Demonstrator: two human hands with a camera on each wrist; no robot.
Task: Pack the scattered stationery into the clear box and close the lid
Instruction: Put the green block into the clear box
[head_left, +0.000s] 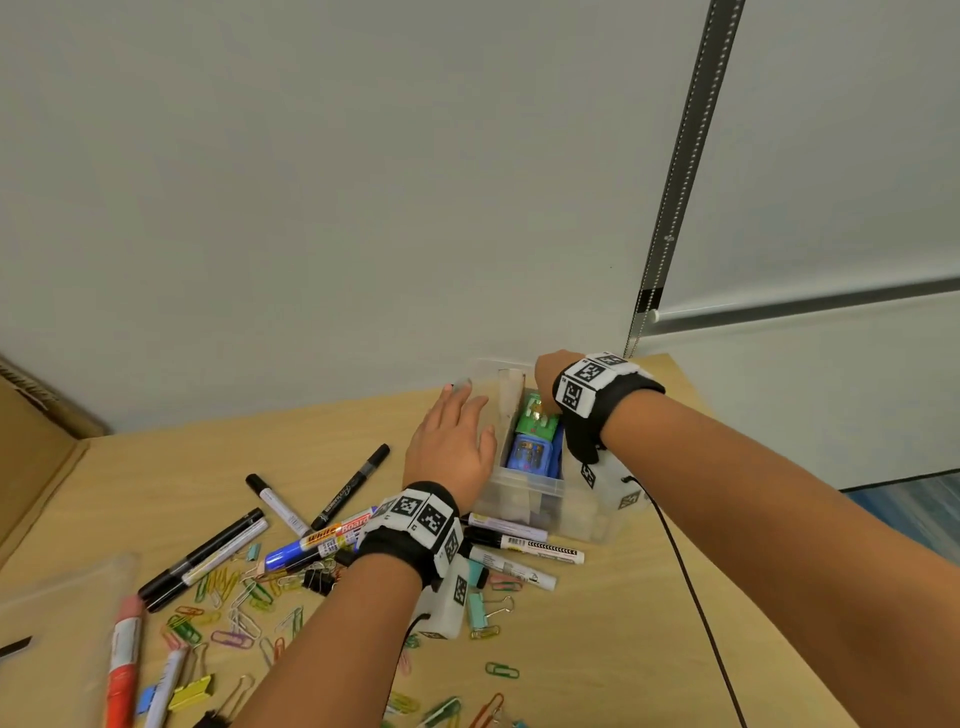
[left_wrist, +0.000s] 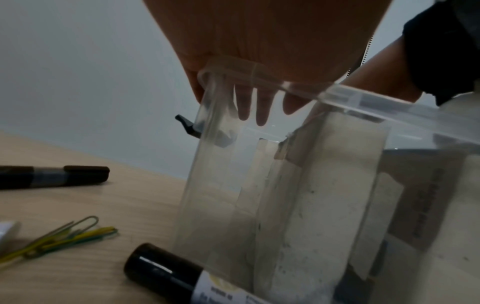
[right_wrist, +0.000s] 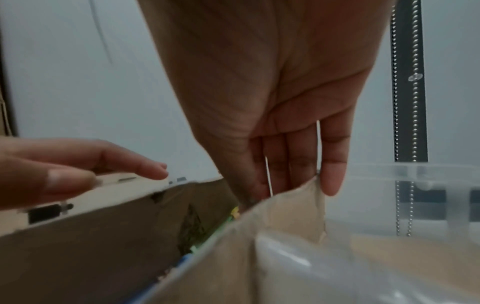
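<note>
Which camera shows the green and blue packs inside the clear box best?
The head view: it looks down into the clear box, showing the green pack and blue pack whole. The right wrist view catches only slivers; the left wrist view shows neither clearly.

One clear box (head_left: 524, 493) stands between two grips: the left grip (head_left: 452, 441) and the right grip (head_left: 550, 374). Below the right grip, two packets lie inside, one green packet (head_left: 535, 418) and one blue packet (head_left: 530, 454). On the worktop (head_left: 597, 623) behind and beside the left grip are at least ten markers (head_left: 317, 543) and at least four binder clips (head_left: 317, 578). The paper clips (head_left: 501, 669) are too many to count.
</note>
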